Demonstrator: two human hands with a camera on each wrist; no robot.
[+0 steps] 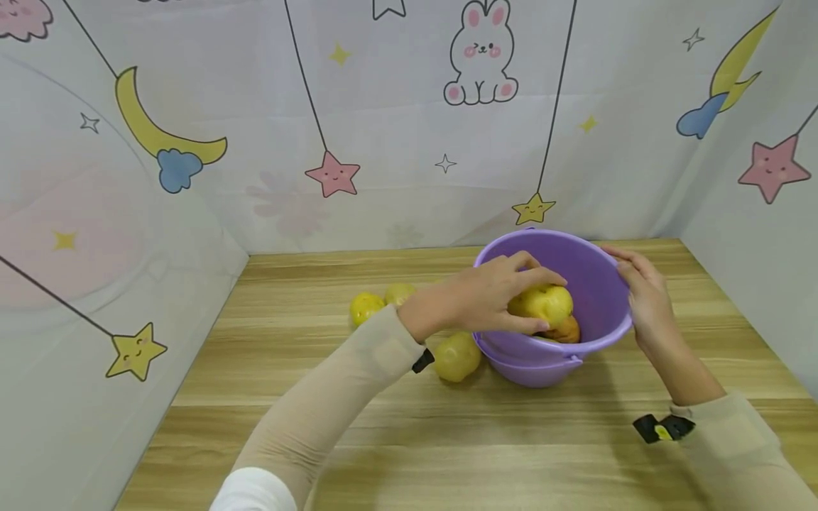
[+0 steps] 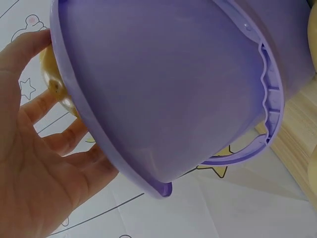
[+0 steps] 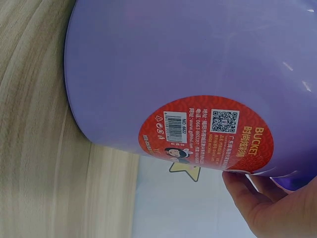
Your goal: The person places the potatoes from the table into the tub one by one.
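A purple bucket (image 1: 597,284) stands tilted on the table, its mouth facing toward me. My left hand (image 1: 488,294) reaches over its near rim and holds a yellow fruit (image 1: 543,305) inside the mouth, fingers on top and thumb below. Part of that fruit (image 2: 53,74) shows past the rim in the left wrist view. Beneath it in the bucket lies an orange-brown fruit (image 1: 567,331), partly covered. With my right hand (image 1: 648,298) I grip the bucket's right rim. In the right wrist view those fingers (image 3: 240,191) touch the outer wall near a red label (image 3: 208,134).
On the wooden table (image 1: 396,426), a pale yellow fruit (image 1: 456,357) sits left of the bucket. Farther left are a bright yellow fruit (image 1: 367,309) and another pale one (image 1: 399,293), partly behind my left arm. The bucket's handle (image 2: 272,94) hangs down. Printed cloth walls surround the table.
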